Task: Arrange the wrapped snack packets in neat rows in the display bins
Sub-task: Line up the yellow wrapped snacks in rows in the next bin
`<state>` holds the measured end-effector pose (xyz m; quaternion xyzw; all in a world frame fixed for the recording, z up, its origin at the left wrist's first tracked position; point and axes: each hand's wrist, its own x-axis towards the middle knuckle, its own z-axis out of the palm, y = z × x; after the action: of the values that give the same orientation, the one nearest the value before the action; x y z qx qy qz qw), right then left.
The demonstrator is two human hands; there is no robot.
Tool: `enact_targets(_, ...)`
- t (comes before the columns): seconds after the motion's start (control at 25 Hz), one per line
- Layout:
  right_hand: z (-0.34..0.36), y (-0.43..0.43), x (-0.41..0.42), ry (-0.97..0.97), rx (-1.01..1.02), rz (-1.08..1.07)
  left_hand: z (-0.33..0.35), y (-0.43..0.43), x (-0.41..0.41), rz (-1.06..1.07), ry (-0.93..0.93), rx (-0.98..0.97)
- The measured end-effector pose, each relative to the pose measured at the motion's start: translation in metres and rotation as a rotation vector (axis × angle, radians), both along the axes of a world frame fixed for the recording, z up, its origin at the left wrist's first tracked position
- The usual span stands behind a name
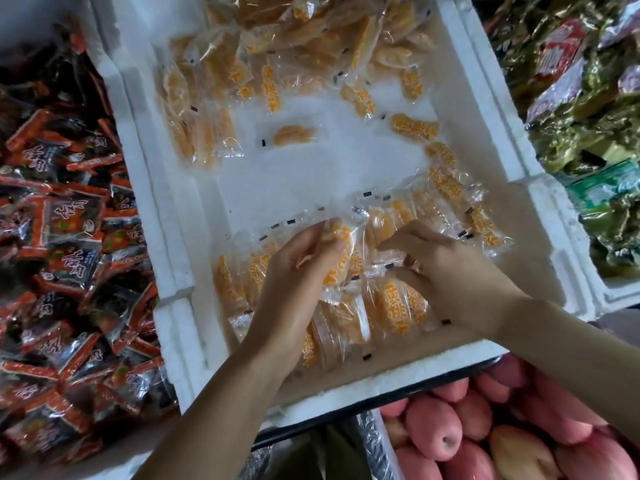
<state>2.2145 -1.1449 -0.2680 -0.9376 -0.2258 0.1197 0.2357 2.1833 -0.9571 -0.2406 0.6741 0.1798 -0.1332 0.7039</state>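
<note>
One clear packet (341,258) of orange fruit with orange lettering is pinched on edge by the left grip (298,271) at lower centre of the frame, apparently so it can be slotted into the row (391,306) standing by the near wall of the white foam bin (166,202). A neighbouring packet (389,268) is pinched by the right grip (450,271), seemingly to open a gap. Loose packets (294,39) are heaped at upper centre.

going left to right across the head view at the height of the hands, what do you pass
red-and-black packets → left wall of the white foam bin → left hand holding an orange snack packet → right hand → the bin's right wall → green and gold packets
</note>
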Motion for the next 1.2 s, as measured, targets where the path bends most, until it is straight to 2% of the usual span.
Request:
enact_targets(0.08,0.012,0.001,-0.003,0.058,0.289,-0.125,-0.002,0.001,-0.001,-0.036,-0.024,0.038)
enact_targets(0.16,0.027,0.005,-0.008,0.244,0.513,-0.202,-0.003,-0.003,-0.005,-0.083,-0.056,0.074)
enact_targets(0.24,0.032,0.004,-0.010,0.361,0.599,-0.262,-0.002,-0.015,-0.009,-0.151,-0.077,0.094)
enact_targets(0.32,0.033,-0.007,-0.002,0.323,0.612,-0.368,-0.006,-0.028,-0.011,-0.236,-0.151,0.183)
enact_targets(0.44,0.032,-0.036,0.017,0.166,0.449,-0.443,-0.025,-0.035,-0.010,-0.364,-0.374,0.511)
enact_targets(0.56,0.017,-0.044,0.016,0.121,0.149,-0.253,-0.043,-0.034,-0.012,-0.560,-0.531,0.871)
enact_targets(0.64,0.001,-0.038,0.009,0.104,0.061,-0.104,-0.050,-0.034,-0.015,-0.672,-0.551,1.004)
enact_targets(0.72,-0.014,-0.034,0.007,0.119,0.052,-0.028,-0.053,-0.034,-0.016,-0.693,-0.566,1.062)
enact_targets(0.88,-0.019,-0.034,0.011,0.151,0.093,-0.049,-0.055,-0.035,-0.018,-0.712,-0.582,1.091)
enact_targets(0.96,-0.019,-0.035,0.011,0.129,0.072,0.015,-0.058,-0.034,-0.019,-0.730,-0.590,1.120)
enact_targets(1.12,-0.007,-0.038,0.012,-0.106,-0.121,0.129,-0.060,-0.031,-0.022,-0.750,-0.619,1.162)
enact_targets(1.2,-0.001,-0.037,0.015,-0.162,-0.173,0.183,-0.055,-0.029,-0.020,-0.740,-0.675,1.126)
